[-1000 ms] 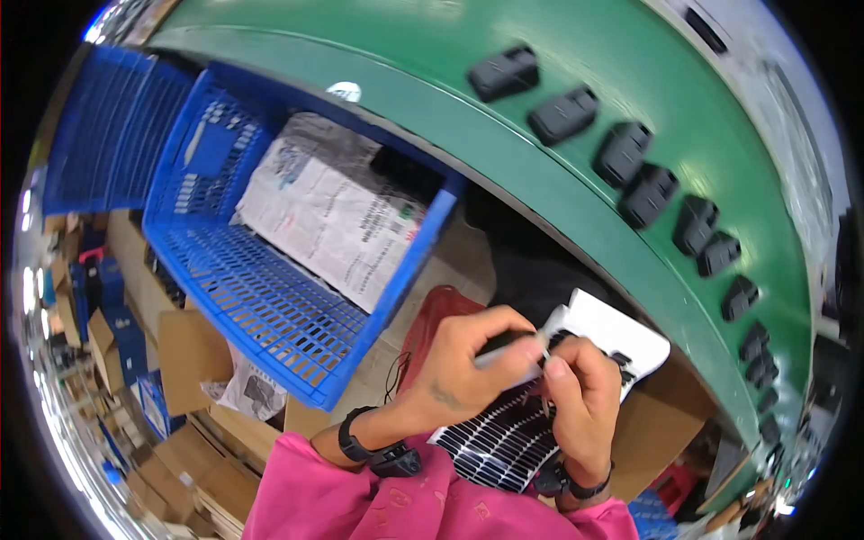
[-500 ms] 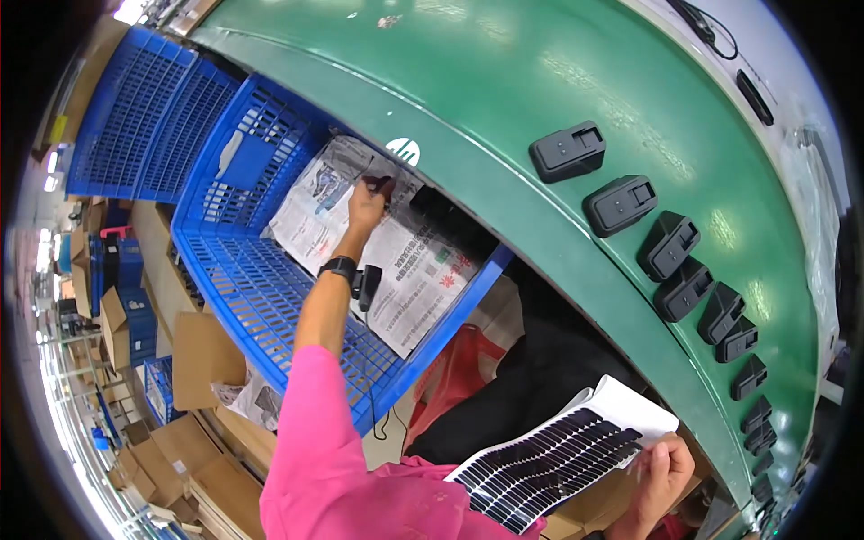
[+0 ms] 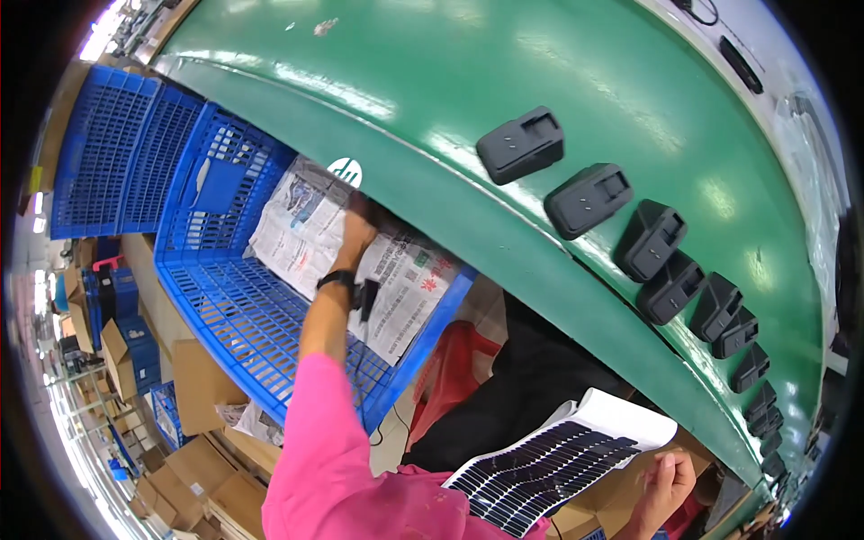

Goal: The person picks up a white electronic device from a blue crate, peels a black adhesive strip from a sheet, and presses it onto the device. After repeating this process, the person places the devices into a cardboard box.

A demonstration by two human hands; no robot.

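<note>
Left hand (image 3: 355, 236): reaches into the blue plastic crate (image 3: 225, 306), at its far side under the edge of the green conveyor belt (image 3: 504, 117). The hand rests on or just above the newspaper (image 3: 306, 238) lining the crate floor; the fingers are tucked beneath the belt's rim, so I cannot tell whether they are spread or closed on anything. A dark wristband (image 3: 336, 278) sits on the wrist, with a small dark piece (image 3: 367, 294) hanging just beside it. Pink sleeve (image 3: 315, 441) covers the upper forearm.

Right hand (image 3: 664, 481): low at the right of the view, fingers closed on the lower right edge of a flexible solar panel sheet (image 3: 549, 463). The sheet is dark with a fine grid of cells, white-backed, one white corner curling up toward the belt. It is held over a brown cardboard box (image 3: 621, 490), well apart from the crate.

Blue plastic crate: lattice walls and floor, tilted in the view, standing left of the belt. A second blue crate (image 3: 99, 153) stands just beside it to the left.

Green conveyor belt: glossy, curving across the upper right. A row of dark grey moulded plastic housings (image 3: 520, 144) lies on it, one after another, running toward the right edge, each apart from the next at the near end and closely bunched farther on.

Surroundings: stacked cardboard boxes (image 3: 193, 387) on the floor at lower left; a red item (image 3: 450, 360) and black cloth (image 3: 531, 378) between crate and panel.
</note>
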